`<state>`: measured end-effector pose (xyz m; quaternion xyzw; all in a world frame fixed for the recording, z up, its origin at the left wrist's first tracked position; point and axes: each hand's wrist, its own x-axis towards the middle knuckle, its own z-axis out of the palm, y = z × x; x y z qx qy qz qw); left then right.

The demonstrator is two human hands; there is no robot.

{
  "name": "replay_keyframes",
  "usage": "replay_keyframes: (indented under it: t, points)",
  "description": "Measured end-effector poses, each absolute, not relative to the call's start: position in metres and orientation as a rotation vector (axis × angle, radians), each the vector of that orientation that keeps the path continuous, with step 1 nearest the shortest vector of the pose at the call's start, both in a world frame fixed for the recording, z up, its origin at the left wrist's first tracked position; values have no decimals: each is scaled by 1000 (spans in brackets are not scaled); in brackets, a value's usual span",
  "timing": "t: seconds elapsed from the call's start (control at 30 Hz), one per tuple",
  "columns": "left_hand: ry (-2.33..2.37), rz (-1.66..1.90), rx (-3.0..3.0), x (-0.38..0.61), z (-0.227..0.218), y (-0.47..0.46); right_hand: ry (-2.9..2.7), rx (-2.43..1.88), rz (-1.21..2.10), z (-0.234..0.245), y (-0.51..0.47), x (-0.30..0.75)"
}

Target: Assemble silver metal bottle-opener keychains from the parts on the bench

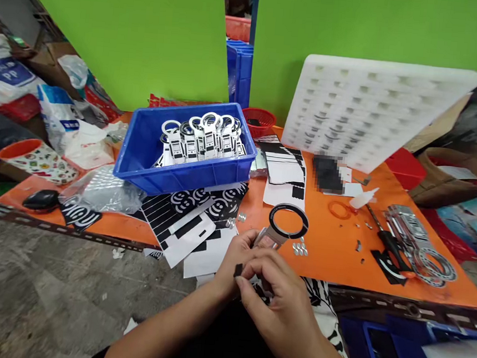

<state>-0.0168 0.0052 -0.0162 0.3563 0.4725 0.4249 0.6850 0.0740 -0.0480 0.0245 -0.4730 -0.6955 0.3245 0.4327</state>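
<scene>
Keep the ringed part (pixel 276 235) steady, judging by its narrow grip: the left hand (pixel 235 254) grasps its shank, the ring projecting beyond the fingers. The right hand (pixel 276 294) pinches 1 small black piece (pixel 238 270); both hands are nearer the wearer than the blue bin (pixel 192 179).

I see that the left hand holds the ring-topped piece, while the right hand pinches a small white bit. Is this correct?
Only the colour is wrong: the head view shows that the small bit pinched by the right hand is black, not white. The left hand does hold the ring-topped piece.
</scene>
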Motion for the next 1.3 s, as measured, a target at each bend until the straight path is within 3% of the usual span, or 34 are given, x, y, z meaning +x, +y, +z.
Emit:
replay_keyframes:
  t: [0.13,0.33,0.93,1.13,1.3]
  points:
    - [1044,983,857,-19,-9,7,-1722,-1303,763,24,-49,78]
    - [1076,1052,905,-23,-12,8,-1570,-1506,1137,17,-49,78]
    - [1049,1112,840,-27,-17,6,-1106,-1401,1789,12,-39,75]
    - [903,1087,658,-33,-14,9,-1073,-1363,1755,15,-39,92]
    - [597,779,685,-56,-17,13,-1066,-1431,1530,29,-38,128]
